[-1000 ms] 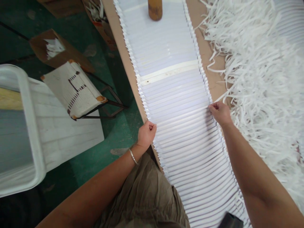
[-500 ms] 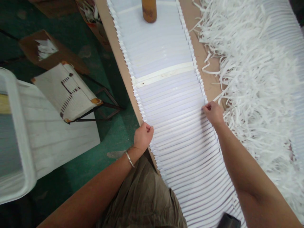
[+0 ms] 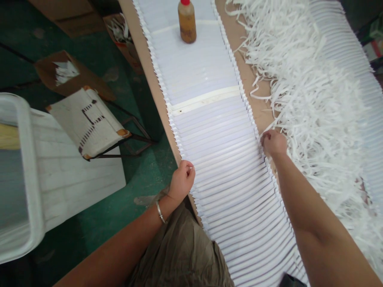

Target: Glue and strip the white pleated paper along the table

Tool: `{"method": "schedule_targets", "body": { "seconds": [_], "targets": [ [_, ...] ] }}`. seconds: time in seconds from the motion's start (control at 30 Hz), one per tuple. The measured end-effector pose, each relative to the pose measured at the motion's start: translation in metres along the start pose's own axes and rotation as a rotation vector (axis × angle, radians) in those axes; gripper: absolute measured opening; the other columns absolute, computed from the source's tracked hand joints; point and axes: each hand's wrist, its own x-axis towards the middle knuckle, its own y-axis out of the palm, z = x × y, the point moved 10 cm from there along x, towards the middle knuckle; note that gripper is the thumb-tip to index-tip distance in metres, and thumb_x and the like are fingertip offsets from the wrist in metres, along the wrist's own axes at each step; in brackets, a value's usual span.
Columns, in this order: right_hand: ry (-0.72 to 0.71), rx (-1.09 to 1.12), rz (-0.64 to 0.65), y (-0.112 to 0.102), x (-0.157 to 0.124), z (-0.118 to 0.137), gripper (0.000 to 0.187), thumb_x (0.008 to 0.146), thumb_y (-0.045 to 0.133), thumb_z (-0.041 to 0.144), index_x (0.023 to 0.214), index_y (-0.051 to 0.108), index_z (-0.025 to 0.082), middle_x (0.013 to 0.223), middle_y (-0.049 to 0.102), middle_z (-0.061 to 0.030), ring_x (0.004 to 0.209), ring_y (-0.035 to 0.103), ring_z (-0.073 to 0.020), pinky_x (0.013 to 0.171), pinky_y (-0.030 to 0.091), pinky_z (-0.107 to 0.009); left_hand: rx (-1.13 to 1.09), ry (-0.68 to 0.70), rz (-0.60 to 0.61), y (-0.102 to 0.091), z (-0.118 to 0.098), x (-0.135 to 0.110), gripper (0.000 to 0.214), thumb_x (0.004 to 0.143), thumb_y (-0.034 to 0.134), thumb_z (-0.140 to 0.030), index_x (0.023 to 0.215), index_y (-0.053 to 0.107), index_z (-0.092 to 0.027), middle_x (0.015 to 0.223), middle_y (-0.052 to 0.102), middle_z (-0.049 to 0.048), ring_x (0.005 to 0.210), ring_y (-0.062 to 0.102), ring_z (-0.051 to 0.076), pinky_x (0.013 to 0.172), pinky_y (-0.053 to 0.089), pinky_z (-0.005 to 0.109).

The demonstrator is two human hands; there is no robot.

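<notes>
Left hand (image 3: 182, 183) and right hand (image 3: 274, 144) sit on opposite edges of a long row of overlapping white strips (image 3: 227, 199), as the head view shows; the left one is narrow, thumb and fingertips drawn together just at the row's left border, though whether a strip end lies in that pinch cannot be told; the right one has its fingers curled over the right border, partly hiding their own tips, so how tightly they are closed, and on what, cannot be told either. The row lies along a brown tabletop (image 3: 142, 38), running from under the top of the view down past the person's olive-brown garment (image 3: 179, 251); one ivory band (image 3: 206, 100) crosses it beyond both hands, and farther up a red-capped bottle of amber liquid (image 3: 188, 28) stands upright on it; a dark object (image 3: 291, 281), cut off by the lower edge, rests near its right side. Just beside the right hand spreads a tangled heap of loose white strips (image 3: 314, 99); a silvery bangle (image 3: 160, 212) circles the left wrist; to the left, a stool (image 3: 89, 123) stands on the green floor (image 3: 131, 175), near an open cardboard box (image 3: 98, 85).
</notes>
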Motion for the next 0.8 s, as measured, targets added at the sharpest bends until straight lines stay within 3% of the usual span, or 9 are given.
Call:
{"method": "schedule_targets", "body": {
  "seconds": [0.13, 0.27, 0.37, 0.43, 0.5, 0.6, 0.67, 0.73, 0.8],
  "targets": [
    [-0.104, -0.104, 0.08, 0.001, 0.002, 0.012, 0.039, 0.089, 0.047, 0.028, 0.12, 0.071, 0.022, 0.108, 0.069, -0.0132, 0.077, 0.059, -0.022, 0.069, 0.041, -0.033, -0.052, -0.005, 0.044, 0.005, -0.002, -0.008, 0.012, 0.092, 0.047, -0.03, 0.099, 0.053, -0.022, 0.059, 0.048, -0.0064, 0.051, 0.05, 0.014, 0.055, 0.036, 0.024],
    [-0.108, -0.13, 0.118, 0.004, 0.003, 0.002, 0.026, 0.087, 0.054, 0.032, 0.098, 0.073, 0.019, 0.103, 0.066, -0.013, 0.077, 0.057, -0.0215, 0.069, 0.041, -0.034, -0.057, -0.029, 0.075, 0.005, 0.0, -0.015, 0.013, 0.092, 0.048, -0.029, 0.101, 0.053, -0.022, 0.058, 0.047, -0.0068, 0.051, 0.049, 0.014, 0.054, 0.036, 0.024],
    [-0.112, -0.066, 0.014, -0.016, -0.009, -0.009, 0.021, 0.085, 0.056, 0.032, 0.09, 0.071, 0.017, 0.102, 0.065, -0.0142, 0.082, 0.057, -0.0237, 0.075, 0.045, -0.036, -0.069, -0.027, 0.102, 0.007, -0.002, -0.018, 0.013, 0.092, 0.048, -0.03, 0.101, 0.054, -0.022, 0.059, 0.047, -0.0068, 0.051, 0.05, 0.013, 0.054, 0.037, 0.024],
    [-0.178, -0.033, -0.075, -0.037, -0.033, -0.005, 0.018, 0.084, 0.057, 0.033, 0.086, 0.068, 0.018, 0.103, 0.066, -0.0148, 0.092, 0.059, -0.0274, 0.083, 0.046, -0.041, -0.083, -0.015, 0.141, 0.013, -0.009, -0.02, 0.013, 0.093, 0.049, -0.03, 0.1, 0.056, -0.021, 0.06, 0.049, -0.0058, 0.053, 0.052, 0.014, 0.055, 0.039, 0.024],
    [-0.297, 0.009, -0.07, -0.051, -0.068, 0.011, 0.014, 0.084, 0.059, 0.032, 0.082, 0.066, 0.02, 0.104, 0.069, -0.0135, 0.102, 0.06, -0.0304, 0.093, 0.044, -0.045, -0.098, 0.015, 0.18, 0.023, -0.021, -0.023, 0.015, 0.094, 0.05, -0.03, 0.101, 0.059, -0.021, 0.067, 0.056, -0.0031, 0.057, 0.055, 0.013, 0.056, 0.042, 0.024],
    [-0.432, 0.199, 0.147, -0.051, -0.134, 0.053, 0.008, 0.087, 0.057, 0.027, 0.086, 0.063, 0.022, 0.093, 0.073, -0.0077, 0.095, 0.065, -0.0266, 0.096, 0.045, -0.044, -0.138, 0.149, 0.261, 0.045, -0.057, -0.03, 0.021, 0.093, 0.053, -0.03, 0.109, 0.063, -0.021, 0.1, 0.068, 0.0055, 0.067, 0.061, 0.013, 0.062, 0.049, 0.025],
    [-0.449, 0.343, 0.314, -0.045, -0.175, 0.084, 0.007, 0.09, 0.055, 0.027, 0.089, 0.061, 0.024, 0.085, 0.072, -0.0049, 0.087, 0.066, -0.0237, 0.088, 0.048, -0.039, -0.163, 0.268, 0.346, 0.063, -0.086, -0.04, 0.029, 0.092, 0.057, -0.031, 0.119, 0.064, -0.021, 0.125, 0.065, 0.0105, 0.075, 0.064, 0.014, 0.071, 0.052, 0.028],
    [-0.439, 0.452, 0.392, -0.043, -0.204, 0.111, 0.008, 0.093, 0.055, 0.029, 0.089, 0.061, 0.025, 0.084, 0.072, -0.0034, 0.084, 0.067, -0.0226, 0.085, 0.05, -0.038, -0.156, 0.324, 0.434, 0.077, -0.105, -0.048, 0.027, 0.092, 0.058, -0.032, 0.114, 0.067, -0.021, 0.123, 0.067, 0.011, 0.079, 0.065, 0.016, 0.076, 0.053, 0.029],
    [-0.418, 0.53, 0.425, -0.041, -0.218, 0.129, 0.01, 0.094, 0.056, 0.033, 0.091, 0.063, 0.026, 0.085, 0.074, -0.0025, 0.083, 0.068, -0.0222, 0.084, 0.05, -0.038, -0.131, 0.283, 0.492, 0.084, -0.107, -0.051, 0.02, 0.093, 0.055, -0.033, 0.096, 0.07, -0.02, 0.097, 0.072, 0.008, 0.075, 0.065, 0.017, 0.072, 0.051, 0.029]
  ]
}}
